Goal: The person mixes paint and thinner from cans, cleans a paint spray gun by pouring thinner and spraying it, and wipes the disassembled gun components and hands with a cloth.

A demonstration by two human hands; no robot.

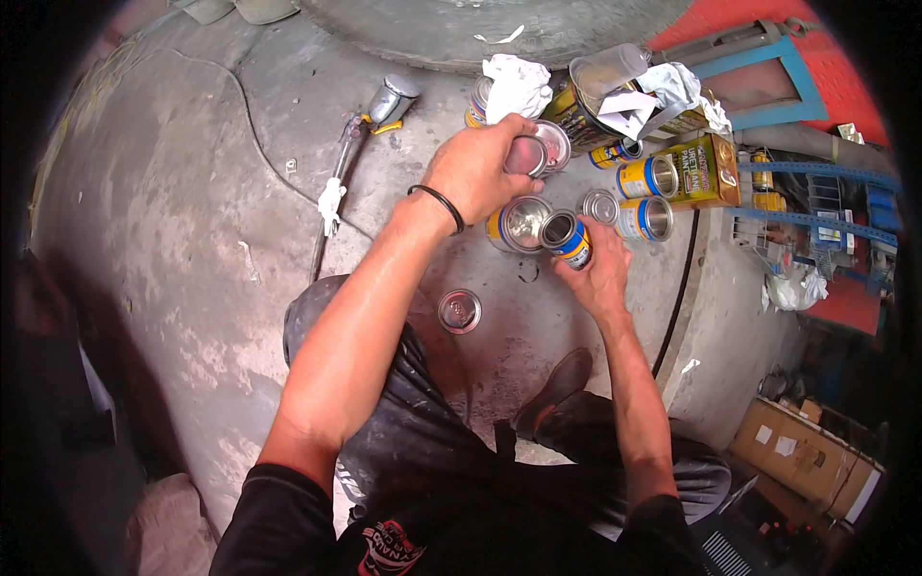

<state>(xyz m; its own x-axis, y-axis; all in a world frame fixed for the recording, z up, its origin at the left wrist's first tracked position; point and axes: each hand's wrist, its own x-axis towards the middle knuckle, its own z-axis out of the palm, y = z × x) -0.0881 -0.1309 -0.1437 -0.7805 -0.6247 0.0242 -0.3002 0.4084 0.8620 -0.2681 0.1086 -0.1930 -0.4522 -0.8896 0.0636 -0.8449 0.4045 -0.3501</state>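
My left hand (pixel 478 171) grips a round metal lid (pixel 525 156) between thumb and fingers, beside a can with a pinkish, shiny top (pixel 555 144). In my right hand (pixel 597 267) is a small blue-and-yellow paint can (pixel 576 248), tilted so its open mouth shows. A larger open can (pixel 523 225) stands just left of it, its inside pale and shiny. Another round lid (pixel 600 206) lies right above my right hand. Closer to my legs, a loose metal lid (pixel 460 311) rests on the concrete floor.
Blue-and-yellow cans (pixel 645 178) lie on their sides at right, near a urethane paint tin (pixel 709 171). A white rag (pixel 519 86) covers another can. A spray gun (pixel 392 99) with its hose is at left. A large tyre (pixel 461 38) stands behind.
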